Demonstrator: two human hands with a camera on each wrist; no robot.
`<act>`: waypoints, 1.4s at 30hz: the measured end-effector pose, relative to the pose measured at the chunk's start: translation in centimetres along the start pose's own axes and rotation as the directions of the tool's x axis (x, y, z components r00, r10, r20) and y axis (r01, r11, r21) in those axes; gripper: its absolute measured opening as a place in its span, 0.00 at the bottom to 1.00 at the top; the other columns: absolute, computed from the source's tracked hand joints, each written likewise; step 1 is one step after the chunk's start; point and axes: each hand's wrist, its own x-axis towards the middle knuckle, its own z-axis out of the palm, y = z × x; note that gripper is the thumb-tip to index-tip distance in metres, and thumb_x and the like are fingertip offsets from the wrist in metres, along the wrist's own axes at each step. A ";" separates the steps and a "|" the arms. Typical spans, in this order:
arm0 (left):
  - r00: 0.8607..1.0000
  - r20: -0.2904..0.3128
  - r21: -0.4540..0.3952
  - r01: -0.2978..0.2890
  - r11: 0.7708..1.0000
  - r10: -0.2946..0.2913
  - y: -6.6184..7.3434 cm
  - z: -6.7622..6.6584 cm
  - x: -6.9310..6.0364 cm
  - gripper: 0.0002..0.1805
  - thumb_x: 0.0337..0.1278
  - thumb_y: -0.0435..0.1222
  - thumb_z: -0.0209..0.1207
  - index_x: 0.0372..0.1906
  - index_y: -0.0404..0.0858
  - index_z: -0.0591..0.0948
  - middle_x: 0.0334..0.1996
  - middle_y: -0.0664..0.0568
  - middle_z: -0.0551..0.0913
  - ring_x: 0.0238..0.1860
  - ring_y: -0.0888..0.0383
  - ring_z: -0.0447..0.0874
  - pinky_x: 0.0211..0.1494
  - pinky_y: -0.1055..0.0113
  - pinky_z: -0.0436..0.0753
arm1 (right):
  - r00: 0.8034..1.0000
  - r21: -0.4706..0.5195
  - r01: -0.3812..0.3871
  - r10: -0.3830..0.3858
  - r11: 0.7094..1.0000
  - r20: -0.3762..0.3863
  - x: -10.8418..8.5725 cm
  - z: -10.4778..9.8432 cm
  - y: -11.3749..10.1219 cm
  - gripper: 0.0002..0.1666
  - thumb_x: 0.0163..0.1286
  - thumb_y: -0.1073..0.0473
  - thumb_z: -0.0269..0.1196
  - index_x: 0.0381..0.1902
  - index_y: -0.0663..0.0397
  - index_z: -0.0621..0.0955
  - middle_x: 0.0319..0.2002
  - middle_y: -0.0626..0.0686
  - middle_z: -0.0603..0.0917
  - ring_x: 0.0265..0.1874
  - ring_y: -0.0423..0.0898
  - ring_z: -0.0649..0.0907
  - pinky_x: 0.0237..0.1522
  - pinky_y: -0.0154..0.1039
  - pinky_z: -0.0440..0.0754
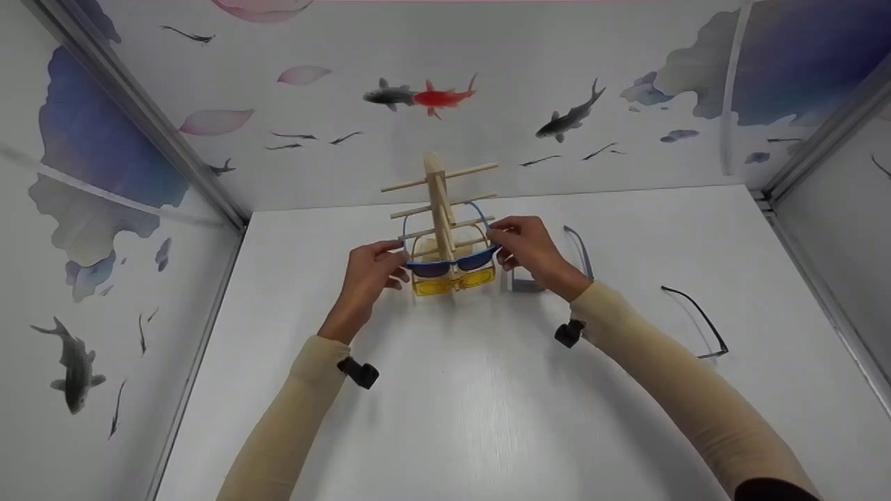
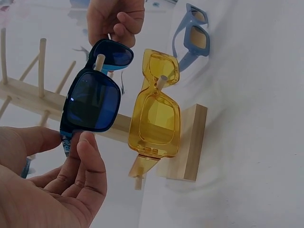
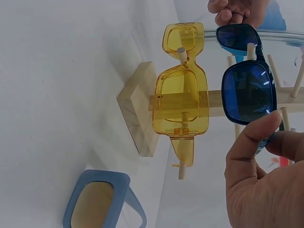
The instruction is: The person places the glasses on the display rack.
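Observation:
Both hands hold the blue sunglasses at their two ends, in front of the wooden rack. The left hand pinches the left hinge between thumb and fingers; the right hand pinches the right one. In both wrist views a peg end shows at the bridge of the blue sunglasses. Just below them, yellow glasses hang on the rack's lowest pegs, in front of its post. The upper pegs carry nothing.
Light blue glasses lie on the white table right of the rack, partly behind the right hand in the head view. Black-framed glasses lie farther right, partly hidden by the right sleeve. Printed walls enclose the back and sides.

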 end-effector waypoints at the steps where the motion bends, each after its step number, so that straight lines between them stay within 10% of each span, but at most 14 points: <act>1: 1.000 0.001 -0.002 0.000 1.000 0.000 0.0 0.0 0.0 0.22 0.79 0.35 0.63 0.69 0.28 0.83 0.41 0.43 0.93 0.32 0.57 0.89 0.35 0.70 0.88 | 1.000 -0.002 -0.002 0.002 1.000 -0.001 0.0 0.0 0.0 0.24 0.84 0.55 0.64 0.66 0.69 0.82 0.41 0.58 0.86 0.28 0.43 0.83 0.29 0.33 0.85; 26: 1.000 0.000 0.013 -0.006 1.000 0.006 -0.5 0.4 -0.3 0.23 0.79 0.37 0.63 0.70 0.29 0.82 0.44 0.41 0.93 0.33 0.54 0.90 0.35 0.69 0.88 | 1.000 -0.028 0.008 -0.008 1.000 0.005 -0.3 -0.2 0.2 0.24 0.85 0.54 0.63 0.66 0.69 0.82 0.47 0.60 0.87 0.29 0.43 0.83 0.29 0.34 0.86; 42: 0.999 -0.018 0.040 0.050 0.998 -0.049 -3.0 -1.5 -1.4 0.19 0.85 0.42 0.59 0.64 0.32 0.84 0.50 0.35 0.89 0.39 0.51 0.90 0.42 0.65 0.90 | 1.000 -0.125 -0.019 0.018 0.992 -0.009 -2.6 -3.7 1.6 0.22 0.85 0.48 0.65 0.62 0.60 0.85 0.49 0.64 0.88 0.34 0.48 0.86 0.37 0.35 0.90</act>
